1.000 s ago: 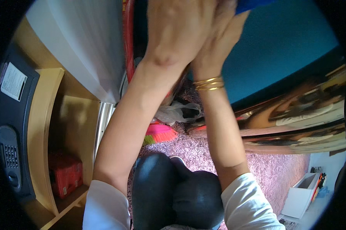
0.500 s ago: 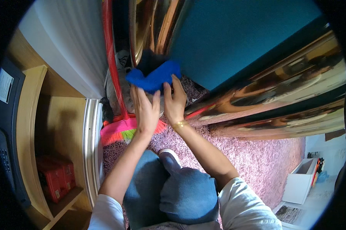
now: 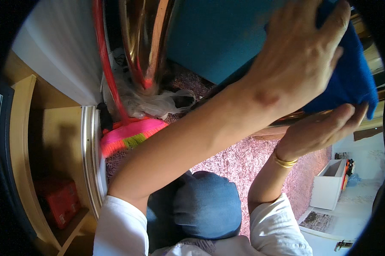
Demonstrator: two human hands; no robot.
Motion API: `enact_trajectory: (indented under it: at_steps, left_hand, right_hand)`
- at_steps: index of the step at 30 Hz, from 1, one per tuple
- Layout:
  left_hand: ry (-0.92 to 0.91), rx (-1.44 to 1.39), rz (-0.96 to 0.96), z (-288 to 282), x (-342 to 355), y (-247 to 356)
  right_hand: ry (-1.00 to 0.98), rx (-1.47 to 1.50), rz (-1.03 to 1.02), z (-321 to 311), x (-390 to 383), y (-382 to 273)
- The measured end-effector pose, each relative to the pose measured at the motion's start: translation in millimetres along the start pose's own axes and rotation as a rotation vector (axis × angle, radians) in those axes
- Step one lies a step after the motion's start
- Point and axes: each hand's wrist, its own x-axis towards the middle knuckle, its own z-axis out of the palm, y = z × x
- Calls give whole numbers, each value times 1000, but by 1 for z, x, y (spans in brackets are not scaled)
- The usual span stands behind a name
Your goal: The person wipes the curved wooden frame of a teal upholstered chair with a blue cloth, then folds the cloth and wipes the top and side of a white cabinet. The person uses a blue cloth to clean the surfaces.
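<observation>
The blue cloth hung at the upper right, in front of the glossy gold trim beside the teal panel; whether it touched the trim could not be told. The left hand reached across with its fingers against the cloth, and the right hand bent its fingers at the lower edge; how firmly either gripped was hidden. Good handling here probably meant spreading the cloth flat, palms behind it, loose corners gathered in. Farther off, a pink broom and clear plastic bag lay near the left forearm, above the pink carpet.
</observation>
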Motion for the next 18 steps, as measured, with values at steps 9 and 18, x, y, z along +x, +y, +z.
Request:
enact_trajectory:
  at_steps: [9,18]
  left_hand:
    - [413,-5,-185,68,-21,-18]
    - [195,231,-637,121,-199,1]
  right_hand:
    - [-146,-230,-52,9,-28,44]
    - [-367,-156,623,-40,-187,71]
